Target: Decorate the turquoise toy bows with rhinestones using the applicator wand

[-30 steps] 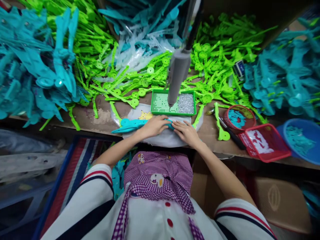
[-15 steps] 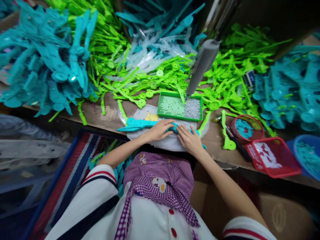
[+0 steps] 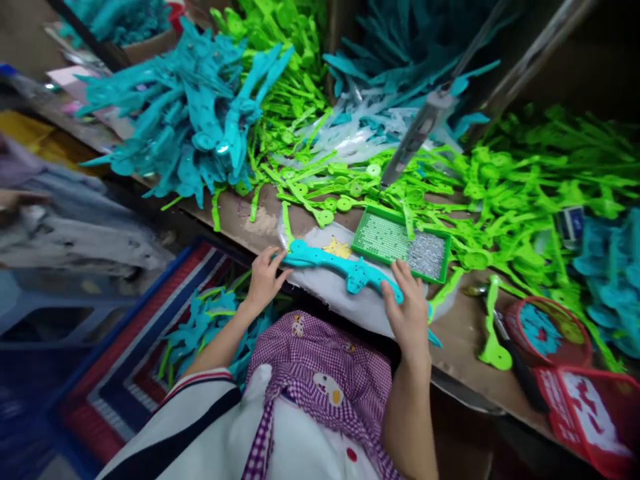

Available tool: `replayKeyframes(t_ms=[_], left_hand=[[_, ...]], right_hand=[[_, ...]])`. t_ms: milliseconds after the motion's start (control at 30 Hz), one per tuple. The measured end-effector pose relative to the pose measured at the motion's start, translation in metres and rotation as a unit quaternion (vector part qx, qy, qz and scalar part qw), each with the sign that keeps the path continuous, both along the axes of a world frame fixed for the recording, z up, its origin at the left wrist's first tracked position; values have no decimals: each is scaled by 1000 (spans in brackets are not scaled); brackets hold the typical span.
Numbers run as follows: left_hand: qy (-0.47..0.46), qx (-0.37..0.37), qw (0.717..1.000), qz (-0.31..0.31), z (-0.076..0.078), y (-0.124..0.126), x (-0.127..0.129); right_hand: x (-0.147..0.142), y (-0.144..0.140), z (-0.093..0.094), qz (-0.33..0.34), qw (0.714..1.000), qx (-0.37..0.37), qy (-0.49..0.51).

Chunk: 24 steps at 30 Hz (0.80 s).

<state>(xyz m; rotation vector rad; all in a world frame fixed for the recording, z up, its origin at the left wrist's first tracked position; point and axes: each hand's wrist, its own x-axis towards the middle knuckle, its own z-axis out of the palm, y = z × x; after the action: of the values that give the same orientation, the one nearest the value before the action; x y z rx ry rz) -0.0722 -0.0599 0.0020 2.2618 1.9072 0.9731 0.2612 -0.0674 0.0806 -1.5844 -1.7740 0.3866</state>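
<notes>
A long teal plastic piece (image 3: 345, 268) lies on a white cloth (image 3: 345, 293) at the bench's front edge. My left hand (image 3: 263, 280) touches its round left end, fingers spread. My right hand (image 3: 407, 310) presses down on its right part. Just behind it sits a green tray (image 3: 383, 235) with small silver screws heaped at its right side. A grey tool (image 3: 417, 137) hangs on a slant above the tray.
Heaps of teal pieces (image 3: 195, 127) and green pieces (image 3: 505, 180) cover the bench. A red round basket (image 3: 547, 330) and a red square basket (image 3: 595, 413) stand at the right. A blue crate (image 3: 150, 347) with finished pieces sits below left.
My left hand slid from the middle of the teal piece to its left end. My right hand moved slightly right. The view swung left and tilted.
</notes>
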Motion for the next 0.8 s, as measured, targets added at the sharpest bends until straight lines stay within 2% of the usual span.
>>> replayKeyframes(t_ms=[67,133,200,267,333,400,467,600,700,800], left_hand=[[-15,-16,1000,7,-7,3,2],[-44,-23,999,18,-10,7,2],[-80,-37,996,17,-8,10,2],[-121,-56,991,6,-4,12,0],[-167,-81,983,-8,0,13,-2],[-223,-129,966,-12,4,15,-6],[-291,-196,937,-2,7,20,-11],[-434,-305,846,55,10,33,-18],[-529,-324,778,99,11,40,-15],[-595,-306,732,128,13,43,-8]], right_hand=[[-33,22,24,47,995,36,79],[-66,41,29,123,986,34,108],[-91,50,12,187,980,-4,66],[-104,50,-20,214,975,-44,-34],[-106,46,-50,223,965,-57,-126],[-103,42,-70,233,955,-47,-176],[-100,40,-76,242,950,-36,-193],[-98,41,-70,247,946,-34,-206],[-98,41,-67,251,942,-39,-218],[-97,40,-67,254,937,-46,-235]])
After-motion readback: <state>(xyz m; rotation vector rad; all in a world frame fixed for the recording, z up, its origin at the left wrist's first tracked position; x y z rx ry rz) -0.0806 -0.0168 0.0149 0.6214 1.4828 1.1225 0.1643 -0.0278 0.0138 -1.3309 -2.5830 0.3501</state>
